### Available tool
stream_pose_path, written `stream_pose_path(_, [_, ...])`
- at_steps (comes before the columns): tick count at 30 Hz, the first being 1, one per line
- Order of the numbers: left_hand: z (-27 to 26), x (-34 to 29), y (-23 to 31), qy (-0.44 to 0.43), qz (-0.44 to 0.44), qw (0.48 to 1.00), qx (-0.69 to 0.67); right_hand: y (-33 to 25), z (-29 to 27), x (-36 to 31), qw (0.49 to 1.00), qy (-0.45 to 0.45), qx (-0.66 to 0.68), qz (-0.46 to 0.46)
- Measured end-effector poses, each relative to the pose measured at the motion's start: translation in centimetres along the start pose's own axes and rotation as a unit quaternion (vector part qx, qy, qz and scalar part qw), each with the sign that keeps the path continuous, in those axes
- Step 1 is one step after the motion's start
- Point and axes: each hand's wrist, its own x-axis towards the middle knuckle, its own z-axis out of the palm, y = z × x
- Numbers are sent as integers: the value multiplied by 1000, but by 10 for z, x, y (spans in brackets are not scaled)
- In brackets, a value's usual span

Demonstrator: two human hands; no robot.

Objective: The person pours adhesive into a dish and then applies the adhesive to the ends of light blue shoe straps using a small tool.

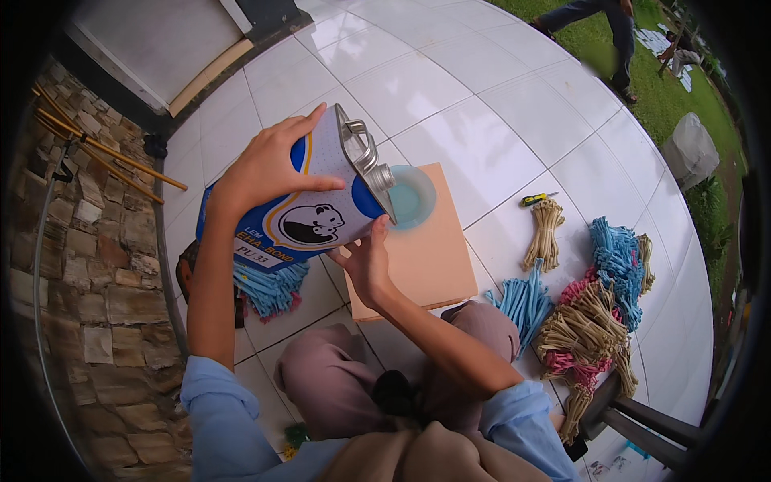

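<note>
A large rectangular glue can [281, 221], blue and white metal with an animal picture, is tipped on its side in both my hands. My left hand [269, 165] wraps over its upper side, thumb across the white face. My right hand [368, 265] supports the lower edge near the top end. The can's silver spout [381, 177] points right, beside and over the left rim of a pale blue translucent bowl [428, 197]. I cannot tell whether anything flows out. The bowl stands on a tan board [426, 277] on the floor before my knees.
To the right lie a yellow-black screwdriver [536, 198], a beige cord bundle [544, 234], blue bundles [526, 305] and a mixed beige-pink heap [582, 325]. More blue strands [273, 285] lie behind the can. A stone wall [104, 321] borders the left; people are on the grass beyond.
</note>
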Motion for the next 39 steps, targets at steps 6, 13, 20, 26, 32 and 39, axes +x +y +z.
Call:
stream_pose_path(6, [-5,20,9,-105,16,991,79,8,3,-2,998,-3,63,17])
stream_pose_path(13, [-6,29,17,-124,0,986,108,4,6,1,996,3,83,38])
stream_pose_path(20, [3,54,27,-173,-10,976,130,-1,4,2,992,-20,113,44])
stream_pose_path(26, [8,62,34,-214,-19,963,160,-10,5,-2,986,-22,149,66])
stream_pose_path(32, [10,72,46,-224,-25,957,181,-13,4,-1,982,-54,168,60])
stream_pose_path(39, [10,76,44,-186,11,971,148,-20,5,1,983,-59,172,35])
